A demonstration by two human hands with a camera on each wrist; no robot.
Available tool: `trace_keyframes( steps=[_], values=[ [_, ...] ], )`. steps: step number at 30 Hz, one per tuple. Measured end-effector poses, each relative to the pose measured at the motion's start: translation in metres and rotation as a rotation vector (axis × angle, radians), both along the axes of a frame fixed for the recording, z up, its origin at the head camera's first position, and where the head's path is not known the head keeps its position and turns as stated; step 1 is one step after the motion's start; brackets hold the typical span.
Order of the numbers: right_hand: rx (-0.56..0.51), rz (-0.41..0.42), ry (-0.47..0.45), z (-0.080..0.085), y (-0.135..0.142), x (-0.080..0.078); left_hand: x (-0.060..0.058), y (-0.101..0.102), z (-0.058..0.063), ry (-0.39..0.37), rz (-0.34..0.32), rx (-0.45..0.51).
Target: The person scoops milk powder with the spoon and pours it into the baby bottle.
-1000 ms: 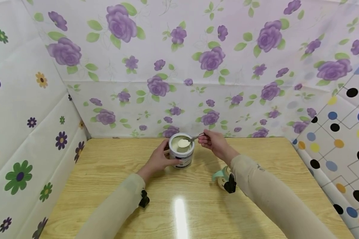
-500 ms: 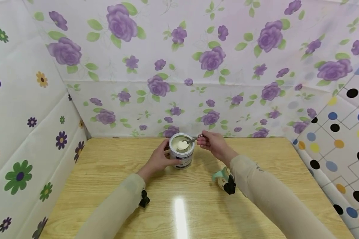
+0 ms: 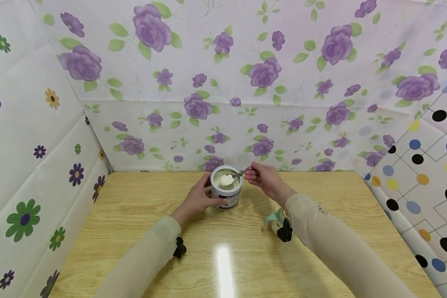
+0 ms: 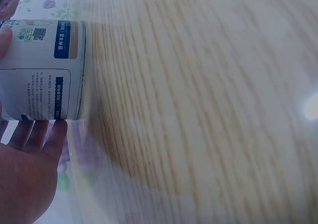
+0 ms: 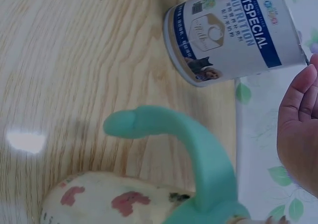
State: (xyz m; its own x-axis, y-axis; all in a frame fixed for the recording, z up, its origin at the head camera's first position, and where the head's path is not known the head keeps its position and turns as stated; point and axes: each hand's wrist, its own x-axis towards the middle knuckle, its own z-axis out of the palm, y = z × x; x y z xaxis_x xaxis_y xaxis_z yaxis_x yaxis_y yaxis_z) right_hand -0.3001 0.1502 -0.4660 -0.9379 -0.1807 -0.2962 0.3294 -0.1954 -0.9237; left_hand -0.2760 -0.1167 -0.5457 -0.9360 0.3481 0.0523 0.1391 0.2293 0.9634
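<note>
An uncovered white milk powder can (image 3: 226, 198), printed "PETSPECIAL NUTRITION", stands near the table's back edge. My left hand (image 3: 199, 198) holds it around its left side, thumb across the front and fingers behind. In the left wrist view, fingers (image 4: 53, 139) lie against the can's printed wall. My right hand (image 3: 266, 178) pinches the handle of a metal spoon (image 3: 240, 173) from the right. A heap of pale powder (image 3: 226, 179) sits on the spoon, at the can's mouth; the spoon's bowl is hidden beneath it. In the right wrist view the spoon is out of sight.
A cream patterned cup or bottle (image 5: 124, 199) with a mint-green handle (image 5: 198, 149) stands below my right wrist, partly hidden by the sleeve and a black wrist camera (image 3: 284, 231). The wooden table (image 3: 134, 203) meets a flowered cloth wall (image 3: 242, 136) right behind the can.
The spoon and its powder have shifted slightly left over the can's mouth, and the right hand has moved a little with them. The left hand and the can have stayed in place.
</note>
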Motion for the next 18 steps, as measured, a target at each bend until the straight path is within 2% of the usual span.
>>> trace_keyframes(
  steps=[8, 18],
  values=[
    [-0.124, -0.005, 0.006, 0.017, 0.006, 0.002, 0.000, -0.001, 0.002, -0.009, -0.014, -0.020],
    [-0.149, 0.010, 0.037, 0.033, 0.024, 0.009, 0.002, -0.001, 0.006, -0.017, -0.011, -0.025]
  ],
)
